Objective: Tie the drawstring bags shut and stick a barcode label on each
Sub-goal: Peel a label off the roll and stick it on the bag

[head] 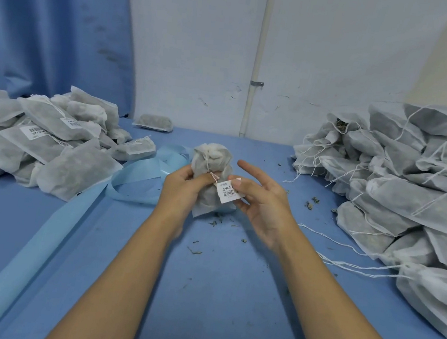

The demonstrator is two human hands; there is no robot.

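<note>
- Two hands at table [209,294] centre: left hand [184,184] grips drawstring bag [212,162] at its tied neck
- right hand [262,202] pinches barcode label [229,193] just beside bag, other fingers spread

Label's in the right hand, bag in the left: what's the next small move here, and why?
Probably press the barcode label flat onto the bag. The left hand grips the bag at its gathered neck, and the right hand pinches the label right beside the cloth, apparently not yet stuck down.
</note>
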